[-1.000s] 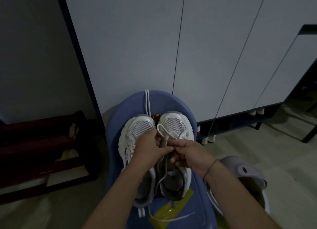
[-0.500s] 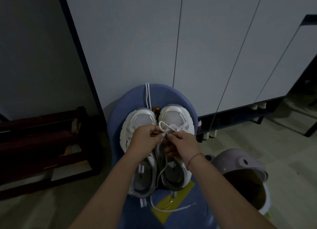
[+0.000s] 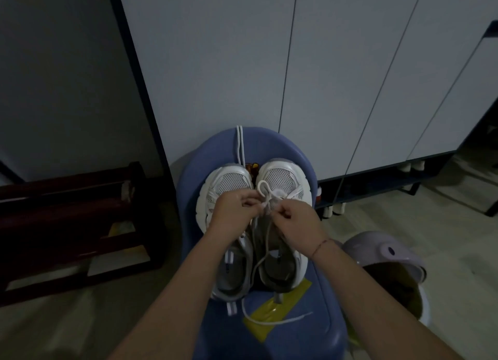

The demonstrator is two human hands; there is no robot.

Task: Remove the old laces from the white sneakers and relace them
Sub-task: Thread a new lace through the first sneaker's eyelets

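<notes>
Two white sneakers stand side by side, toes away from me, on a blue chair seat [image 3: 320, 330]. My left hand [image 3: 234, 208] and my right hand [image 3: 296, 219] meet over the front of the right sneaker [image 3: 283, 176], each pinching its white lace [image 3: 262, 187], which forms a small loop above my fingers. A lace end trails down between the shoes and across the seat [image 3: 272, 322]. The left sneaker [image 3: 229, 182] is partly under my left hand. A second white lace [image 3: 239, 147] hangs over the chair's back edge.
A yellow tape patch [image 3: 272, 314] sits on the seat near me. A dark wooden rack [image 3: 67, 225] stands to the left. A lilac lidded bin [image 3: 385, 254] is at the right. White cabinet doors [image 3: 336, 77] rise behind the chair.
Both hands moved up from the tongue toward the toe end of the right sneaker. The lace loop above my fingers has drawn smaller. My hands have separated slightly.
</notes>
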